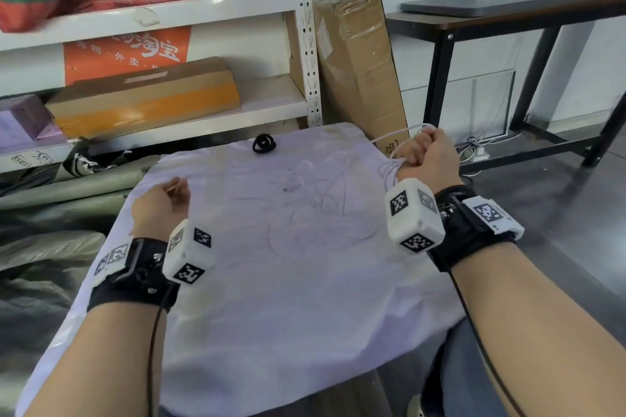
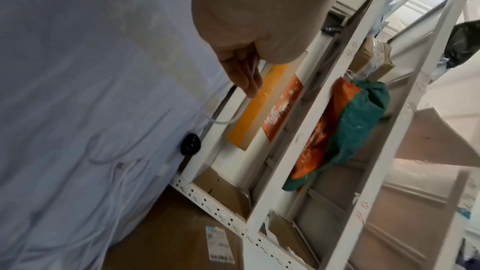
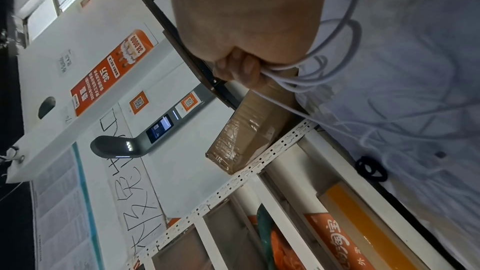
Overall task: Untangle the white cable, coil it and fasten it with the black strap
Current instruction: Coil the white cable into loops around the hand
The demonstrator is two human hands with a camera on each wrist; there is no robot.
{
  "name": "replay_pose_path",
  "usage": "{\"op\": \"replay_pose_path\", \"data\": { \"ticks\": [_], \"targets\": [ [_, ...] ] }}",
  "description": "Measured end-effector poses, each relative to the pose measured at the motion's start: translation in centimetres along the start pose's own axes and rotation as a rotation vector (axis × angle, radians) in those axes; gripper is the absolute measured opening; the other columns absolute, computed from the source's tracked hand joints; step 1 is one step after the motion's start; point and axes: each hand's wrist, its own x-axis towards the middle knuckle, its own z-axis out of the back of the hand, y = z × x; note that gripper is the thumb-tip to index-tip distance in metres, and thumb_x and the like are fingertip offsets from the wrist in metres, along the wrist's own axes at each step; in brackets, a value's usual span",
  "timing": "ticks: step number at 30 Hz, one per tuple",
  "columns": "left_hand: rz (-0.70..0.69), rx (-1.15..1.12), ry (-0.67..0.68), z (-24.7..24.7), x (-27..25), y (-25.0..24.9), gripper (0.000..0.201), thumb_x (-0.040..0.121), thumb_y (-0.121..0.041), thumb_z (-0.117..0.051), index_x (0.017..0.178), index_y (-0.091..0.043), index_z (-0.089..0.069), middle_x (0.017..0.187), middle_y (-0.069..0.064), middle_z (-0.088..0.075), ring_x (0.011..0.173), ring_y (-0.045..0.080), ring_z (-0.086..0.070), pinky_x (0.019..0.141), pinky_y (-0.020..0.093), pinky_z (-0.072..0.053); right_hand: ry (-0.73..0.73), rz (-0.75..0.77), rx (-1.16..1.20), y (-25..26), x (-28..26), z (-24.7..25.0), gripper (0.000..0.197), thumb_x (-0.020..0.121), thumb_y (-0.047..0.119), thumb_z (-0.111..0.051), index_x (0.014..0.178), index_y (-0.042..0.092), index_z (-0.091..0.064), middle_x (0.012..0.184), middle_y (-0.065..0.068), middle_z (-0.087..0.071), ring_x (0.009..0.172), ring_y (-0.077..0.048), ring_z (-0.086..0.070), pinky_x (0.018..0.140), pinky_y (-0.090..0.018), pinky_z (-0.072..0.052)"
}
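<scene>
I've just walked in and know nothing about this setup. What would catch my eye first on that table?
Probably the right hand, raised over the table's far right corner and gripping a bunch of loops of white cable, the rest trailing loose across the pale cloth. Opposite, the left hand pinches another stretch of the same cable. Between them, near the far edge, lies the small black strap, untouched.

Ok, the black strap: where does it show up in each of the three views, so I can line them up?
Head: black strap lies at the far edge of the white cloth, centre-left, untouched.
Left wrist: strap sits lower centre, at the cloth's edge beside the shelf.
Right wrist: strap sits right of centre, on the cloth's edge.
Shared landmark: the white perforated shelf upright, near the strap in every view.
</scene>
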Motion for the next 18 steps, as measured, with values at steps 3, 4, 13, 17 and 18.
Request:
{"op": "replay_pose_path", "data": {
  "ticks": [3, 4, 13, 17, 18],
  "targets": [
    [-0.072, 0.245, -0.072, 0.3, 0.3, 0.6, 0.018, 0.103, -0.012, -0.027, 0.099, -0.012, -0.045, 0.071, 0.002, -0.061, 0.061, 0.017, -0.059, 0.044, 0.019, -0.047, 0.015, -0.024, -0.051, -0.4, -0.4, -0.1, 0.040, 0.101, 0.021, -0.033, 0.062, 0.017, -0.039, 0.035, 0.008, -0.028, 0.026, -0.008, -0.017, 0.029, -0.019, -0.018],
    [-0.077, 0.353, -0.059, 0.2, 0.5, 1.3, 0.013, 0.102, -0.011, -0.031, 0.100, -0.013, -0.044, 0.071, 0.001, -0.063, 0.064, 0.018, -0.059, 0.047, 0.019, -0.047, 0.055, -0.059, -0.066, -0.6, -0.7, -0.3, 0.041, 0.102, 0.021, -0.033, 0.061, 0.017, -0.039, 0.035, 0.008, -0.027, 0.026, -0.007, -0.017, 0.028, -0.018, -0.017],
    [-0.628, 1.403, 0.063, -3.4, -2.1, 2.4, 0.026, 0.094, -0.014, -0.039, 0.102, -0.001, -0.059, 0.101, 0.016, -0.060, 0.093, 0.031, -0.053, 0.078, 0.036, -0.039, 0.433, -0.304, -0.267, -2.3, -2.1, -1.5, 0.041, 0.104, 0.032, -0.029, 0.072, 0.013, -0.046, 0.040, 0.007, -0.029, 0.028, -0.005, -0.020, 0.027, -0.017, -0.020],
    [-0.910, 1.349, 0.321, -5.6, -5.4, 3.0, 0.031, 0.095, -0.003, -0.041, 0.121, -0.011, -0.054, 0.126, 0.005, -0.051, 0.108, 0.014, -0.049, 0.088, 0.024, -0.035, 0.610, -0.423, -0.336, -3.0, -3.3, -2.2, 0.037, 0.104, 0.029, -0.029, 0.074, 0.012, -0.045, 0.043, 0.007, -0.030, 0.029, -0.004, -0.024, 0.027, -0.016, -0.022],
    [-0.904, 1.363, 0.454, -5.9, -6.0, 3.3, 0.041, 0.094, 0.002, -0.040, 0.129, -0.017, -0.050, 0.132, -0.001, -0.048, 0.116, 0.009, -0.045, 0.095, 0.022, -0.033, 0.651, -0.444, -0.362, -3.2, -3.6, -2.3, 0.037, 0.103, 0.029, -0.029, 0.074, 0.012, -0.045, 0.042, 0.007, -0.030, 0.029, -0.004, -0.024, 0.028, -0.016, -0.021]
  ]
}}
